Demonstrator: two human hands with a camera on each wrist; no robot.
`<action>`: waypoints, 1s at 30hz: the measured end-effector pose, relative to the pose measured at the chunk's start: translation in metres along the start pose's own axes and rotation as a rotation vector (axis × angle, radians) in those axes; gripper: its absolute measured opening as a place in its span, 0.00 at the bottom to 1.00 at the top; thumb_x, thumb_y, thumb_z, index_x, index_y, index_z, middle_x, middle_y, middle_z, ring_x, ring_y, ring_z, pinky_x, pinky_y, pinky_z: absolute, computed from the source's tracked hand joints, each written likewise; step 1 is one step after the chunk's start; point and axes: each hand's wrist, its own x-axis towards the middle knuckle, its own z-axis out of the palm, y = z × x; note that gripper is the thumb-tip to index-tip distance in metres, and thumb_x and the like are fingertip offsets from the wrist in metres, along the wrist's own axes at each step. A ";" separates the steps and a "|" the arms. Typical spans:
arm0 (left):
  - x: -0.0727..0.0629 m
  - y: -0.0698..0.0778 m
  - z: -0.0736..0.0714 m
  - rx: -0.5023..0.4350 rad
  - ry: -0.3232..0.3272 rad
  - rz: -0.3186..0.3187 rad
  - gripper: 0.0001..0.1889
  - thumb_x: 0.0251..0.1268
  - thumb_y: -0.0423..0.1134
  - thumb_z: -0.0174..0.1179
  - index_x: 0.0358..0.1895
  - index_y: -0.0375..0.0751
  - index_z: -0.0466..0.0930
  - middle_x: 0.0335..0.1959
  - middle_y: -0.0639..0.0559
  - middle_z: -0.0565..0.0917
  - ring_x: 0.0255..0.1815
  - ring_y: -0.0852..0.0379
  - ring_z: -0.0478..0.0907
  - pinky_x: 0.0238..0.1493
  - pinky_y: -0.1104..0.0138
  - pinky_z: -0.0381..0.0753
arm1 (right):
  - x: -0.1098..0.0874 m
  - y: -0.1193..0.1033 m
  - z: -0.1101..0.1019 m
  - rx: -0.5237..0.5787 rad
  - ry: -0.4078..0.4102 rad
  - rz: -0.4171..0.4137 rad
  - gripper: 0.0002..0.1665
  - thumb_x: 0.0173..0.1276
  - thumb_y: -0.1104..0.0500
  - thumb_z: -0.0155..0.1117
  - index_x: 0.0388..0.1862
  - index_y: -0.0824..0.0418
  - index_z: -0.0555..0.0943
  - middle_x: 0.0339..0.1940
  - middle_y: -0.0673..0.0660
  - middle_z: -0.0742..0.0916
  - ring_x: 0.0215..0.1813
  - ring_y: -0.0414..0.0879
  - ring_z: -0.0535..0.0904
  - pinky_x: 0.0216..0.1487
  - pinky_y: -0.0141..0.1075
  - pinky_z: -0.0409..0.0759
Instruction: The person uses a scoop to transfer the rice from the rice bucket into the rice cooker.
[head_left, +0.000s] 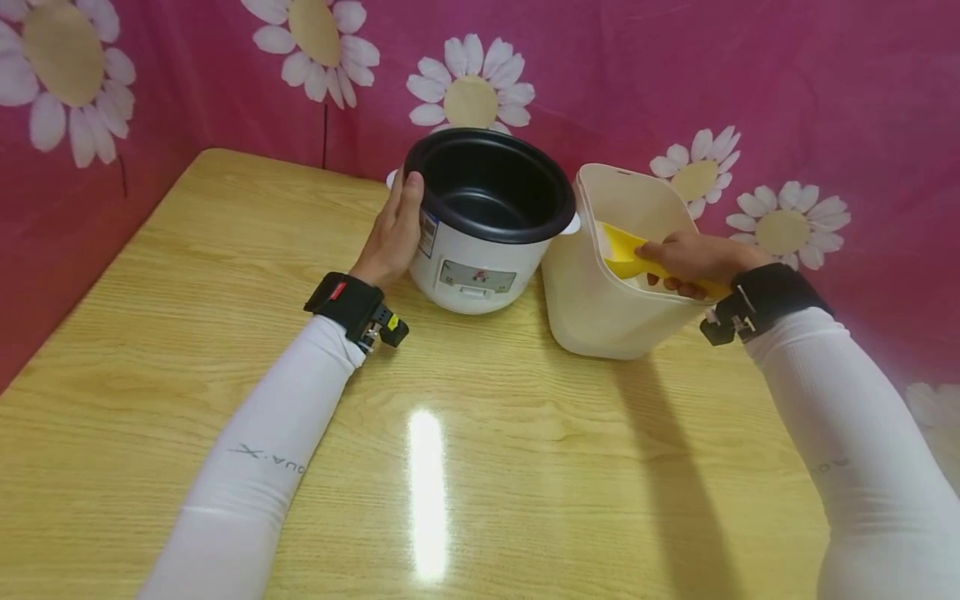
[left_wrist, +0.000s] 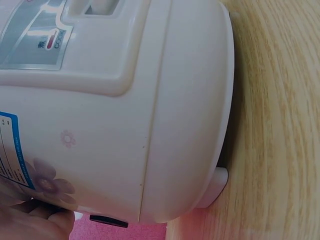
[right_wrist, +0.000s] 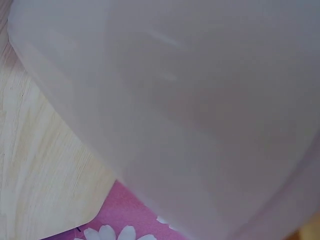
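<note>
With 12 o'clock pointing away from the person, the left hand (head_left: 397, 229) rests unclenched against the open white cooker (head_left: 461, 262) at its 9 o'clock side, while the right hand (head_left: 697, 257) grips the handle of a yellow scoop (head_left: 626, 254) dipped into the cream bin (head_left: 600, 312), just beside the cooker between 3 and 4 o'clock. Scooping seems to be the step in hand, and the next move likely calls for raising the scoop level over the rim and swinging it toward 9 o'clock to the cooker's mouth.
</note>
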 end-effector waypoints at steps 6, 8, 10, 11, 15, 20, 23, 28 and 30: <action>-0.001 0.001 0.001 0.005 -0.005 -0.008 0.32 0.83 0.58 0.27 0.86 0.64 0.37 0.87 0.53 0.52 0.86 0.48 0.52 0.87 0.43 0.47 | -0.002 0.002 0.000 0.068 0.005 -0.005 0.30 0.83 0.38 0.43 0.52 0.64 0.76 0.25 0.49 0.75 0.26 0.44 0.69 0.26 0.33 0.70; -0.001 0.002 0.001 0.007 -0.006 -0.008 0.33 0.83 0.59 0.27 0.86 0.63 0.36 0.87 0.53 0.51 0.86 0.48 0.52 0.87 0.42 0.47 | -0.003 0.003 0.000 0.098 0.016 -0.016 0.30 0.83 0.38 0.42 0.52 0.64 0.75 0.25 0.49 0.74 0.25 0.44 0.68 0.25 0.32 0.70; -0.001 0.001 0.001 0.012 -0.005 -0.012 0.33 0.83 0.59 0.27 0.86 0.63 0.36 0.87 0.53 0.51 0.86 0.48 0.52 0.87 0.42 0.48 | -0.004 0.004 0.000 0.122 0.030 -0.031 0.31 0.84 0.38 0.41 0.53 0.64 0.74 0.25 0.49 0.74 0.24 0.43 0.68 0.24 0.32 0.70; 0.000 0.001 0.001 0.013 -0.006 -0.014 0.33 0.83 0.59 0.27 0.86 0.63 0.36 0.87 0.53 0.51 0.86 0.48 0.52 0.87 0.43 0.47 | -0.005 0.005 0.000 0.132 0.037 -0.037 0.31 0.84 0.38 0.41 0.53 0.64 0.73 0.24 0.49 0.74 0.24 0.43 0.68 0.24 0.32 0.70; 0.000 0.001 0.000 0.016 -0.008 -0.017 0.32 0.83 0.59 0.26 0.86 0.64 0.36 0.87 0.54 0.51 0.86 0.48 0.51 0.87 0.43 0.47 | -0.006 0.005 0.000 0.150 0.062 -0.064 0.32 0.84 0.36 0.39 0.54 0.64 0.73 0.23 0.48 0.73 0.23 0.43 0.68 0.23 0.33 0.70; -0.001 0.002 -0.002 -0.001 -0.008 -0.018 0.31 0.84 0.58 0.26 0.85 0.67 0.36 0.87 0.55 0.51 0.86 0.49 0.51 0.87 0.43 0.46 | -0.008 0.004 -0.001 0.181 0.083 -0.082 0.32 0.83 0.36 0.38 0.53 0.64 0.73 0.23 0.48 0.73 0.22 0.42 0.67 0.24 0.32 0.71; 0.000 0.002 -0.001 -0.006 -0.013 -0.007 0.32 0.84 0.58 0.26 0.85 0.66 0.37 0.87 0.54 0.51 0.86 0.49 0.51 0.87 0.44 0.46 | -0.010 0.004 -0.001 0.201 0.088 -0.079 0.31 0.84 0.36 0.38 0.52 0.63 0.72 0.23 0.47 0.73 0.22 0.41 0.67 0.24 0.31 0.71; 0.000 0.000 0.002 -0.007 -0.017 -0.018 0.32 0.83 0.60 0.26 0.85 0.66 0.36 0.87 0.55 0.49 0.87 0.49 0.49 0.88 0.44 0.46 | -0.012 0.006 0.000 0.232 0.100 -0.069 0.31 0.83 0.36 0.39 0.52 0.62 0.73 0.23 0.47 0.74 0.22 0.41 0.68 0.24 0.31 0.72; 0.000 0.001 0.001 -0.009 -0.017 -0.024 0.32 0.83 0.60 0.26 0.85 0.66 0.35 0.88 0.56 0.48 0.87 0.50 0.49 0.87 0.43 0.45 | -0.011 0.005 0.000 0.245 0.108 -0.068 0.31 0.83 0.35 0.39 0.52 0.62 0.73 0.23 0.47 0.74 0.22 0.41 0.68 0.24 0.31 0.72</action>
